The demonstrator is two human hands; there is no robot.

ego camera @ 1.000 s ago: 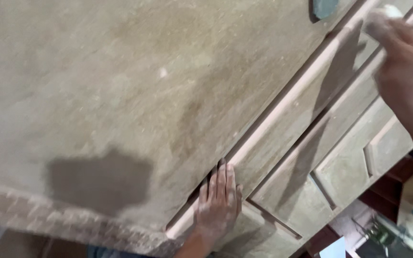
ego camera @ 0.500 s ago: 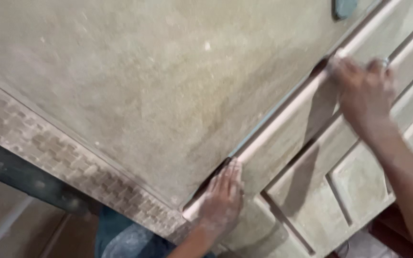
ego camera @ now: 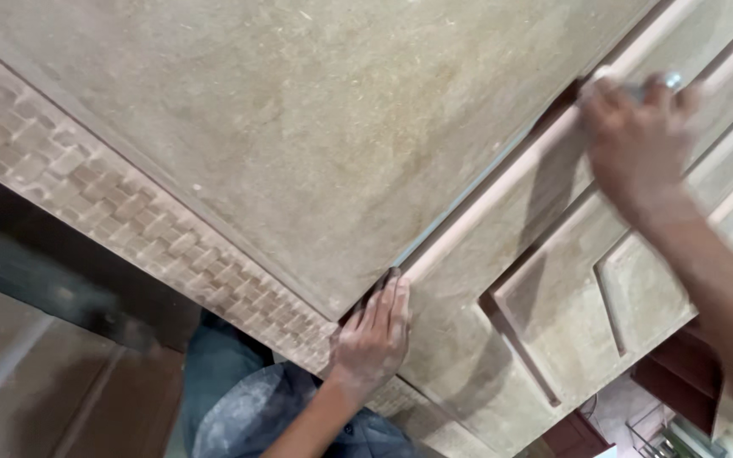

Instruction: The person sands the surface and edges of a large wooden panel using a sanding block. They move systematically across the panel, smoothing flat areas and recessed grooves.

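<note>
The work is a large dusty brown board (ego camera: 316, 144), carved like a door panel, filling most of the head view and lying at a slant. A woven, basket-pattern band (ego camera: 129, 212) runs along its lower left edge. A raised moulding (ego camera: 502, 195) runs diagonally from lower centre to upper right, with a dark groove beside it. To the right of the moulding sit recessed panels (ego camera: 587, 297) with stepped borders.

The left hand (ego camera: 375, 335) lies flat on the board at the lower end of the moulding. Its fingers (ego camera: 388, 301) are straight and close together, tips pointing up into the corner where the groove ends. It grips nothing; palm and fingers press on the surface.

The right hand (ego camera: 638, 136) is at the upper right, on the moulding, well apart from the left hand. It is blurred. Its fingers are curled down over the moulding, and a small pale object (ego camera: 668, 82) shows at the fingertips. Whether the hand clamps that object cannot be told from the picture, nor what the object is. The right forearm (ego camera: 723, 288) crosses the recessed panels toward the lower right corner.

Below the board's lower edge, dusty blue-grey clothing (ego camera: 239, 399) of the person shows. A dark floor (ego camera: 36, 373) lies at lower left.
</note>
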